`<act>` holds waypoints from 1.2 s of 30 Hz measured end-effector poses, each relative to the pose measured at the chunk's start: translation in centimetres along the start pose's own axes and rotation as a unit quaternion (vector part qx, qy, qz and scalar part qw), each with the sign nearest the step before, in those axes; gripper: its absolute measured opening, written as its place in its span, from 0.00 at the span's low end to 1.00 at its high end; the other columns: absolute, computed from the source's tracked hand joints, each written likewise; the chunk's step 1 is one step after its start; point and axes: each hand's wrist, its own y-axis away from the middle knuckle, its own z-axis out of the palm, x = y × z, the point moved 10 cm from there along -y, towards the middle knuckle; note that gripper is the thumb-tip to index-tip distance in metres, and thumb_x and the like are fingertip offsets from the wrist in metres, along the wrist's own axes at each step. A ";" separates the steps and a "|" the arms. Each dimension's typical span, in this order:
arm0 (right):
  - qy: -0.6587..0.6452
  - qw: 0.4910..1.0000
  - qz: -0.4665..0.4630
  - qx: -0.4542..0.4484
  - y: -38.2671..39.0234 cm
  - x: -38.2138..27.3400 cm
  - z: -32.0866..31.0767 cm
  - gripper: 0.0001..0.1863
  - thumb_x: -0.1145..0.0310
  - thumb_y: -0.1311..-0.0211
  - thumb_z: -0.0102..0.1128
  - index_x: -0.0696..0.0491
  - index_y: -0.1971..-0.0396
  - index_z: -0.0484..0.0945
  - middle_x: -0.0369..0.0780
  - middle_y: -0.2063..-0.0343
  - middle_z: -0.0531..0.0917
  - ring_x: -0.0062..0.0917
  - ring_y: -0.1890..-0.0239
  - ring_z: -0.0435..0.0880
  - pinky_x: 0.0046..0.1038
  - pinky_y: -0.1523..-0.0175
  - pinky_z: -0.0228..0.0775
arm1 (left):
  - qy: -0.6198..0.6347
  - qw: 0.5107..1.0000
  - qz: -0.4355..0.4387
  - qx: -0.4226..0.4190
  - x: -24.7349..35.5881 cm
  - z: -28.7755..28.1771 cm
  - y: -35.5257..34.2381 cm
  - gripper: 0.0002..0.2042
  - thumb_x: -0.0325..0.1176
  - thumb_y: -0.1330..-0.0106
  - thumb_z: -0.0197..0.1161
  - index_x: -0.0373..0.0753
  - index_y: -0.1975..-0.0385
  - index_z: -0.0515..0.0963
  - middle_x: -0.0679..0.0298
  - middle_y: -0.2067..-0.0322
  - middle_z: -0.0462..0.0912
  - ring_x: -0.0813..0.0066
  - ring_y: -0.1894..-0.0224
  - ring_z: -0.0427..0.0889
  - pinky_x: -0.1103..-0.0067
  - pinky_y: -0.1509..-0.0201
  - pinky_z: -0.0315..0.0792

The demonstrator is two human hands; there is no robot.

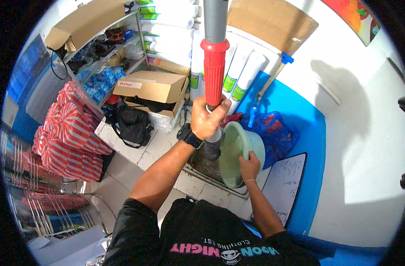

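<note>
My left hand [206,117] is closed round an upright grey pole, just below its red ribbed collar [214,73]. The pole rises past the top of the view. Its lower part runs down to a dark grey end whose tip I cannot make out, over a dark, dirty sink-like recess [202,160] in the counter. My right hand [250,166] grips the rim of a pale green plastic basin [254,141]. The basin is tipped on its side, its opening turned left toward the pole's lower end. A black watch sits on my left wrist.
A black bag [130,126] and an open cardboard box [149,91] stand left on the white tiled counter [156,153]. Behind are white rolls [246,75]; to the right, a blue plastic bag [280,137] and a whiteboard [284,184]. Red-and-white striped bundles [71,137] fill the left.
</note>
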 end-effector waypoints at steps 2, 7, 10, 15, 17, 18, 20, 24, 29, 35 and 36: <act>0.055 0.998 -0.030 -0.009 -0.1 -1.6 0.0 0.11 0.65 0.48 0.66 0.56 0.70 0.78 0.49 0.77 0.82 0.46 0.75 0.82 0.43 0.66 0.72 | -0.002 1.000 -0.010 -0.001 -0.3 0.0 0.3 0.08 0.32 0.32 0.64 0.34 0.69 0.75 0.66 0.82 0.76 0.78 0.83 0.75 0.79 0.80 0.70; 0.136 0.983 -0.121 -0.007 0.2 -3.7 -0.5 0.12 0.63 0.49 0.66 0.56 0.72 0.76 0.52 0.78 0.81 0.51 0.74 0.81 0.46 0.67 0.72 | -0.038 0.999 -0.004 0.003 -0.2 -0.2 0.7 0.08 0.32 0.33 0.65 0.34 0.68 0.76 0.67 0.81 0.76 0.79 0.82 0.75 0.79 0.78 0.70; 0.140 0.976 -0.165 -0.027 1.4 -3.8 -0.1 0.13 0.63 0.50 0.68 0.55 0.72 0.76 0.51 0.76 0.82 0.50 0.73 0.82 0.46 0.67 0.72 | -0.027 1.000 0.001 0.003 0.0 -0.3 0.9 0.08 0.32 0.34 0.65 0.34 0.68 0.76 0.67 0.81 0.76 0.79 0.82 0.75 0.80 0.78 0.70; 0.143 0.951 -0.274 -0.026 4.5 -4.1 0.6 0.13 0.68 0.58 0.72 0.56 0.75 0.77 0.49 0.78 0.81 0.48 0.74 0.82 0.43 0.68 0.72 | -0.025 1.000 0.000 0.014 0.3 -0.7 1.3 0.08 0.31 0.34 0.64 0.34 0.68 0.76 0.66 0.82 0.76 0.79 0.83 0.75 0.79 0.78 0.70; 0.156 0.943 -0.293 -0.031 5.3 -3.9 0.9 0.13 0.69 0.59 0.73 0.56 0.75 0.77 0.48 0.78 0.81 0.48 0.74 0.82 0.43 0.69 0.73 | -0.008 1.000 -0.006 0.021 0.4 -0.9 1.5 0.07 0.31 0.33 0.64 0.34 0.68 0.76 0.66 0.82 0.76 0.78 0.83 0.75 0.79 0.79 0.70; 0.169 0.941 -0.291 -0.036 5.5 -3.5 1.1 0.13 0.69 0.59 0.73 0.56 0.75 0.77 0.48 0.77 0.81 0.48 0.74 0.82 0.43 0.69 0.73 | -0.010 1.000 0.001 0.023 0.7 -1.0 1.7 0.07 0.31 0.33 0.64 0.33 0.68 0.76 0.66 0.82 0.76 0.78 0.83 0.75 0.79 0.79 0.70; 0.165 0.941 -0.294 -0.029 5.8 -3.2 1.0 0.13 0.69 0.59 0.72 0.56 0.74 0.78 0.48 0.76 0.82 0.48 0.73 0.82 0.43 0.68 0.73 | -0.015 0.999 0.018 0.028 1.2 -1.3 2.0 0.07 0.30 0.33 0.64 0.33 0.68 0.76 0.65 0.82 0.76 0.77 0.84 0.75 0.79 0.79 0.70; 0.152 0.958 -0.243 0.002 4.7 -1.5 -0.2 0.11 0.70 0.56 0.70 0.56 0.72 0.78 0.49 0.75 0.82 0.45 0.73 0.83 0.41 0.67 0.74 | -0.007 0.999 -0.002 0.032 1.2 -1.7 2.5 0.09 0.32 0.33 0.64 0.33 0.70 0.76 0.66 0.83 0.77 0.78 0.84 0.76 0.79 0.79 0.70; -0.021 0.997 -0.075 0.021 1.6 3.3 -3.0 0.07 0.73 0.50 0.66 0.58 0.72 0.77 0.43 0.77 0.81 0.28 0.74 0.79 0.31 0.65 0.72 | -0.003 0.999 0.004 0.045 2.1 -2.2 3.0 0.11 0.35 0.33 0.66 0.33 0.72 0.78 0.67 0.84 0.77 0.80 0.83 0.77 0.79 0.78 0.70; -0.268 0.956 0.120 0.020 -0.4 10.1 -3.5 0.05 0.76 0.45 0.61 0.56 0.67 0.78 0.35 0.70 0.81 0.21 0.68 0.77 0.25 0.58 0.70 | -0.024 0.999 0.018 0.024 5.2 -1.9 1.5 0.10 0.34 0.34 0.66 0.33 0.72 0.77 0.67 0.84 0.76 0.79 0.83 0.76 0.79 0.79 0.70; -0.307 0.938 0.158 0.020 -0.2 11.6 -3.0 0.07 0.76 0.45 0.61 0.56 0.65 0.77 0.35 0.68 0.82 0.22 0.67 0.78 0.26 0.57 0.71 | -0.020 0.999 0.021 0.021 5.9 -1.8 1.0 0.10 0.34 0.34 0.66 0.33 0.71 0.77 0.67 0.84 0.76 0.79 0.83 0.76 0.79 0.79 0.70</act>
